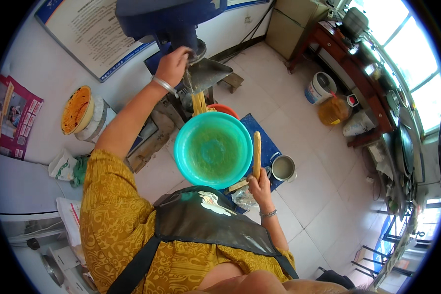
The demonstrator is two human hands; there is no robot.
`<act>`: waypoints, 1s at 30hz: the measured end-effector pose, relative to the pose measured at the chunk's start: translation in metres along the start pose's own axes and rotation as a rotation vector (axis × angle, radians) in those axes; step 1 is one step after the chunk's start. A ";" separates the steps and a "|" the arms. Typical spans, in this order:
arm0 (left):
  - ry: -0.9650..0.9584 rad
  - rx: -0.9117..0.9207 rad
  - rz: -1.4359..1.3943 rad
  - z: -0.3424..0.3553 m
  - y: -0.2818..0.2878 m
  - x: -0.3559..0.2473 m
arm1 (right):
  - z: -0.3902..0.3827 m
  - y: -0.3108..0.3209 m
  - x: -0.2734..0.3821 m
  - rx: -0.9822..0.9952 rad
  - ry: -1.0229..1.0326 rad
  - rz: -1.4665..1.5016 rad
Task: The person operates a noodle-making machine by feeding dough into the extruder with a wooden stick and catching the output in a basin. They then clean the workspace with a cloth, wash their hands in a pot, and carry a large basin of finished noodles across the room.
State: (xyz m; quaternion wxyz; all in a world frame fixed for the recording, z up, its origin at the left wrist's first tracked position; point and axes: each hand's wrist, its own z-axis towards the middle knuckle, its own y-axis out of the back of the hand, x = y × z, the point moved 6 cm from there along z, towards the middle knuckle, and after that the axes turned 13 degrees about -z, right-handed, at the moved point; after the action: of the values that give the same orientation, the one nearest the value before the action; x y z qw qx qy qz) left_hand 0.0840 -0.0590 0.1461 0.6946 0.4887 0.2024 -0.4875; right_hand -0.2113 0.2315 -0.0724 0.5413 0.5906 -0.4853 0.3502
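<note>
My left hand [174, 66] is raised to the round dark mouth of a blue machine [169, 19], above its metal chute [206, 74]. Its fingers are curled and slightly blurred; whatever they hold is hidden. Yellow noodle-like strands [199, 103] hang below the chute, toward a red basin [224, 110] mostly covered by a turquoise basin [179, 147]. This nearer basin has a wet-looking, yellowish-green inside. In my right hand [261, 188], closed round its lower end, a wooden stick [257, 152] stands upright beside the turquoise basin's right rim.
A blue low table [252, 125] carries a metal pot [282, 167] and a clear plastic bag [244, 199]. At left stands a bowl of orange food [77, 110]. A white bucket [320, 88] and an oil jug [334, 110] stand by a reddish-brown table [340, 54] at right.
</note>
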 end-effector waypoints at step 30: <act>1.079 -0.128 -2.298 -0.091 -0.210 0.168 | 0.146 -0.091 0.033 0.106 -0.133 -0.038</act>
State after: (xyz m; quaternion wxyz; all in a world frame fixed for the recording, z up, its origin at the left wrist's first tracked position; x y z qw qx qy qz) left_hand -0.0078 -0.0696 -0.1224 -0.2744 0.1339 0.7872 -0.5359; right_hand -0.1315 0.0768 -0.0934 0.4825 0.6496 -0.4896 0.3249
